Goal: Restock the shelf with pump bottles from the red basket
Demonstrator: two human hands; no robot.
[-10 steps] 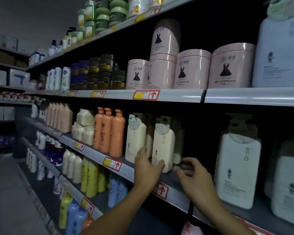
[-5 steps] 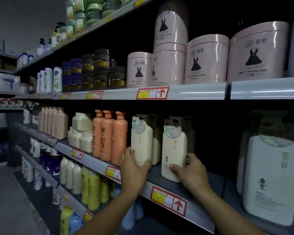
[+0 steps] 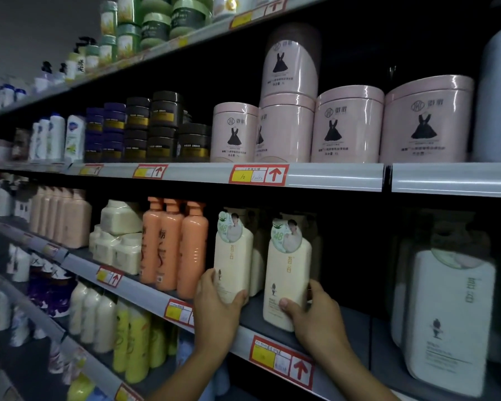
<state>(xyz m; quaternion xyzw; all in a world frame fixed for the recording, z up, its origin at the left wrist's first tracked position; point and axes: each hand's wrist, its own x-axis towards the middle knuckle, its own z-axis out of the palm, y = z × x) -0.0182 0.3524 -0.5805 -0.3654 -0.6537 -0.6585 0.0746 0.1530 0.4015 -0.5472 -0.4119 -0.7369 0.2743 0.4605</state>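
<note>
Two cream pump bottles with round green neck tags stand upright at the front of the middle shelf (image 3: 272,340). My left hand (image 3: 217,306) grips the base of the left cream bottle (image 3: 233,256), thumb on its front. Around the lower part of the right cream bottle (image 3: 287,279) my right hand (image 3: 315,316) is wrapped, thumb across the label. More cream bottles stand in the dark behind them. The red basket is out of view.
Three orange pump bottles (image 3: 174,244) stand left of my left hand. Large white bottles (image 3: 449,316) fill the shelf to the right, past a dark gap. Pink tubs (image 3: 344,125) sit on the shelf above. Yellow and white bottles line the lower shelf.
Both hands have risen from the shelf edge onto the two front cream bottles and now grip them. The view has come closer to the shelf.
</note>
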